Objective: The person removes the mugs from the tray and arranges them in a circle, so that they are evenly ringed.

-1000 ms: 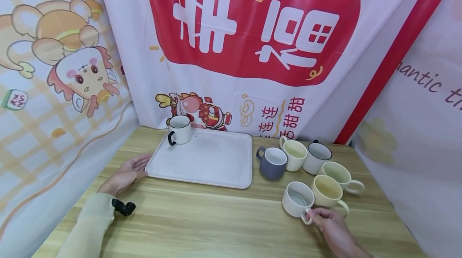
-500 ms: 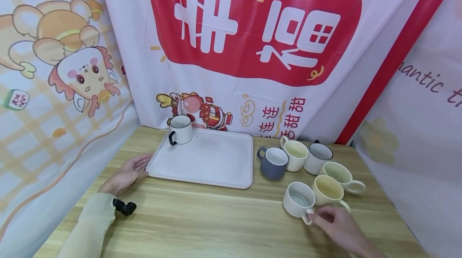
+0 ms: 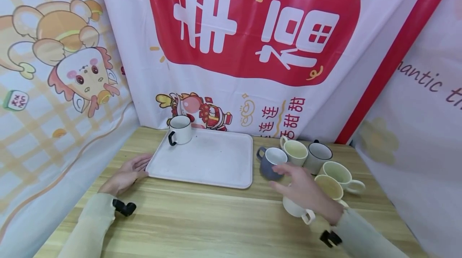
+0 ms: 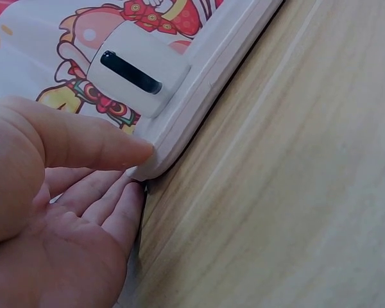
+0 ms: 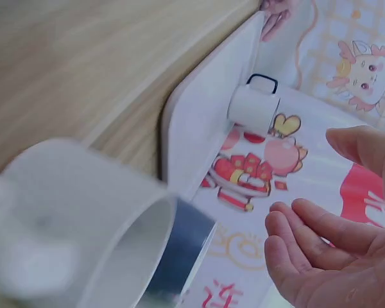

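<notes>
My left hand [image 3: 124,174] rests at the front left corner of a white tray [image 3: 207,159]. In the left wrist view its thumb touches the tray's rim and its fingers lie straight along the side. A white mug [image 3: 181,130] with a black handle stands at the tray's back left. My right hand [image 3: 306,187] is spread and holds nothing. It hovers over a plain white mug [image 3: 294,209], which it partly hides, with fingertips in front of a blue-grey mug [image 3: 267,167]. In the right wrist view a gap separates its thumb from the curved fingers.
Behind and right of my right hand stand a cream mug [image 3: 296,151], a grey-white mug [image 3: 315,159] with a dark rim, a pale green mug [image 3: 337,171] and a yellow mug [image 3: 331,187]. Printed cloths [image 3: 252,29] hang behind the wooden table [image 3: 202,222].
My right hand has let go of the plain white mug's handle and moved up and left toward the blue-grey mug. The left hand and tray stay put.
</notes>
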The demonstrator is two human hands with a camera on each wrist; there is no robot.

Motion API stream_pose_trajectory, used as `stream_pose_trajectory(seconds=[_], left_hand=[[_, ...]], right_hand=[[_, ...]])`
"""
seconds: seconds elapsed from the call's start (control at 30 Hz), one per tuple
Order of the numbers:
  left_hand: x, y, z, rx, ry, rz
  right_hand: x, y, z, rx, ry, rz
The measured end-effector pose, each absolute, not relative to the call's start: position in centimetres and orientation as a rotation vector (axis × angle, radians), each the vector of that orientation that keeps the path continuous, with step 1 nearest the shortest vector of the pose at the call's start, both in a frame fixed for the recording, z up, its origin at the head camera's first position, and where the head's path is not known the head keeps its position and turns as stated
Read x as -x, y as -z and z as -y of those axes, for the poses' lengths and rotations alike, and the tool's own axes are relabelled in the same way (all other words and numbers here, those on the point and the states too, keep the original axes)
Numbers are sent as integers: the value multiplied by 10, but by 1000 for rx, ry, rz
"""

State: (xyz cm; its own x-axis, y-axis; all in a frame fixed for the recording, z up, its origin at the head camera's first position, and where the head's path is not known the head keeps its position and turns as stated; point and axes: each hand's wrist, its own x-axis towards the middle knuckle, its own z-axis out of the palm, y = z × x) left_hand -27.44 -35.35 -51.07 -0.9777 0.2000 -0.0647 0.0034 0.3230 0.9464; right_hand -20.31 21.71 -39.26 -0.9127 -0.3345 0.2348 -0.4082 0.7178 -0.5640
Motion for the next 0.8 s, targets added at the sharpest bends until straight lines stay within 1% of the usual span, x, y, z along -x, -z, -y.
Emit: stream_pose_trajectory(seconds=[0.27,0.53,0.63,0.8], left_hand=[[274,509,354,-172,-1715,-2411],[273,511,355,-130,-1699,-2421],[273,513,356,-130,-1721,-2417],[274,514,356,-159,-1749,-2409]], right_hand=[[246,400,-133,-767,-1053,2813],[287,423,-67,-961,-1047,2827],[298,433,-46,-970,-1104,2841],[319,447,-13,-903,-1168,2837]])
